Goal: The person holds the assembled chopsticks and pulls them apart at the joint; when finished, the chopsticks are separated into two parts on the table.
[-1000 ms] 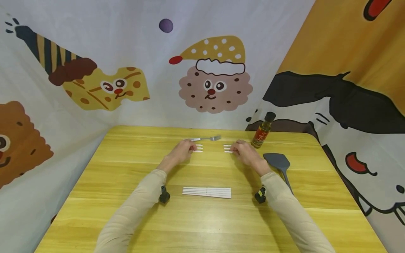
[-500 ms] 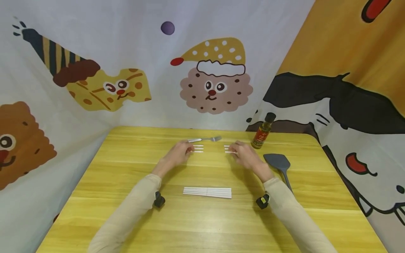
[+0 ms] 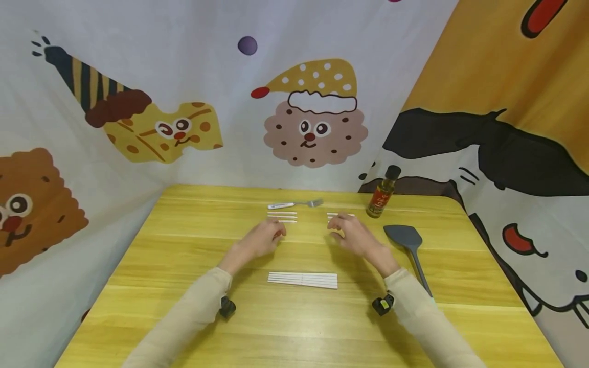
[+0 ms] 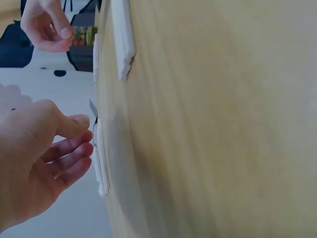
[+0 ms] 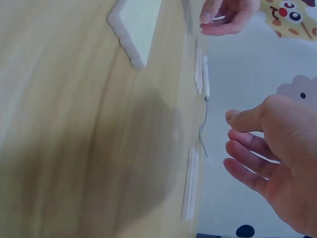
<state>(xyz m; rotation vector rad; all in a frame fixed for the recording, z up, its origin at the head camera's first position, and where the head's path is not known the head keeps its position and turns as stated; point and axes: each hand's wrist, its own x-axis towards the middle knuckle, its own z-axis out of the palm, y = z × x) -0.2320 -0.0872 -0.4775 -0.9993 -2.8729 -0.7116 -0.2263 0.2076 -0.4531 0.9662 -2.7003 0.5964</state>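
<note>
- White, slim, parallel: left trio of rods lies toward the far side of the yellow tabletop, long axes running left to right.
- Left hand sits just on the near side of that trio. Fingers loosely bent, thumb tip close to them, nothing held. Contact with the nearest rod: cannot tell.
- Right trio of rods lines up across a gap, same long axis, partly hidden.
- Right hand hovers at its near side. Fingers softly curved, thumb apart, nothing between; from the wrist, fingertips look clear of the rods.
- Relation that matters: bundle of rods lies on the near side of both hands and between them sideways. Long axis left to right, so one end is toward each hand; rods side by side, right end spread wider. Neither hand clearly nearer.
- Around: fork just beyond the left trio, tines rightward; bottle upright, far right; dark spatula right of the right hand.
</note>
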